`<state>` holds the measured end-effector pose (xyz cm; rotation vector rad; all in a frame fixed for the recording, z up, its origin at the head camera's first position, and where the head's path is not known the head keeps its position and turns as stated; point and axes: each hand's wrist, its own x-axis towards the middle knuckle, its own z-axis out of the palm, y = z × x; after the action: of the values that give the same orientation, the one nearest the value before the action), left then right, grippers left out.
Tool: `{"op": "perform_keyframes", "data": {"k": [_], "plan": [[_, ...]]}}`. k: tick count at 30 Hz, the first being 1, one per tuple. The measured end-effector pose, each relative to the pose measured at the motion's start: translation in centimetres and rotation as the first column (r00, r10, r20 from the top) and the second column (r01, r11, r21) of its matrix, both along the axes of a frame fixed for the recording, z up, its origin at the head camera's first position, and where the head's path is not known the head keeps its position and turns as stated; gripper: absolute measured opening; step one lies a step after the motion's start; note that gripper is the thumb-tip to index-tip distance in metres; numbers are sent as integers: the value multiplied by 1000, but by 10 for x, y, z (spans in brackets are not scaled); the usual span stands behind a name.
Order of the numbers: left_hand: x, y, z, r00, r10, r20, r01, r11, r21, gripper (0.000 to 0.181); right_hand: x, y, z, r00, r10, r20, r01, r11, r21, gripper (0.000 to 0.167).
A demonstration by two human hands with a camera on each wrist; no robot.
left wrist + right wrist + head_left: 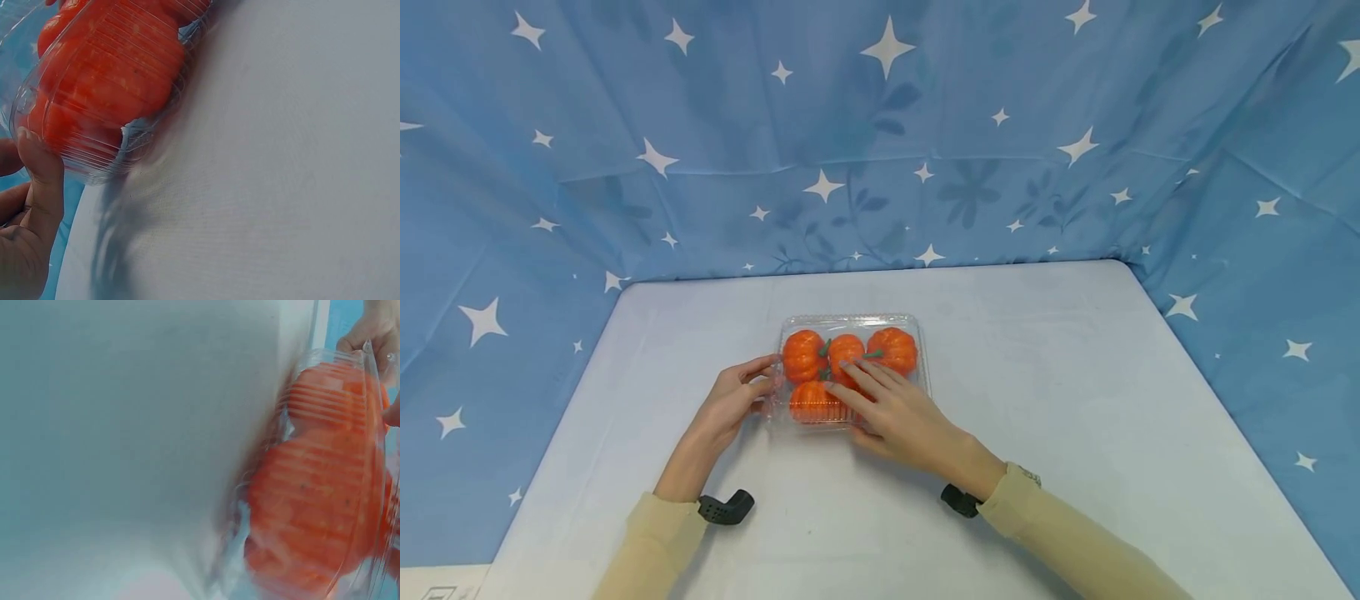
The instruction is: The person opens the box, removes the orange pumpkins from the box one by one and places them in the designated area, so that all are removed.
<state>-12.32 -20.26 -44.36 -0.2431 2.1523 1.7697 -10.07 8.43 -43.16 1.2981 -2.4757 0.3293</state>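
A clear plastic container (850, 320) holds several small orange pumpkins (804, 357) with green stems. My left hand (737, 396) is at its left side. In the left wrist view, the thumb (42, 159) presses the container's ridged wall (94, 169) near the rim while other fingers lie beyond. My right hand (902, 412) reaches over the front right, fingers extended above the pumpkins and hiding part of them. Whether those fingertips touch a pumpkin or clear plastic I cannot tell. In the right wrist view, pumpkins (312, 500) show blurred through the front wall.
The container stands on a white-covered table (1037, 358). A blue curtain (737, 125) with white stars surrounds the back and sides. Dark bands (726, 507) are strapped at both wrists, beside beige sleeves (1067, 533).
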Motion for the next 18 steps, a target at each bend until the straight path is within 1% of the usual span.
{"op": "perform_keyframes", "data": {"k": [3, 5, 9, 12, 18], "plan": [[0, 1, 1, 1000, -9, 0, 9, 1000, -8, 53, -1, 6, -2, 1000, 0, -26, -1, 1000, -17, 59], [1, 1, 1, 1000, -4, 4, 4, 1000, -14, 53, 0, 9, -3, 999, 2, -42, -3, 1000, -25, 59], [2, 1, 1, 1000, 2, 7, -2, 1000, -10, 54, 1, 18, -5, 999, -8, -50, 6, 999, -39, 60], [2, 1, 3, 1000, 9, 6, -9, 1000, -3, 55, 1, 25, -4, 998, -30, -55, 28, 998, -48, 61], [1, 0, 4, 1000, 11, -1, -11, 1000, -8, 56, -1, 40, -5, 988, -111, -107, 102, 991, -83, 67]]}}
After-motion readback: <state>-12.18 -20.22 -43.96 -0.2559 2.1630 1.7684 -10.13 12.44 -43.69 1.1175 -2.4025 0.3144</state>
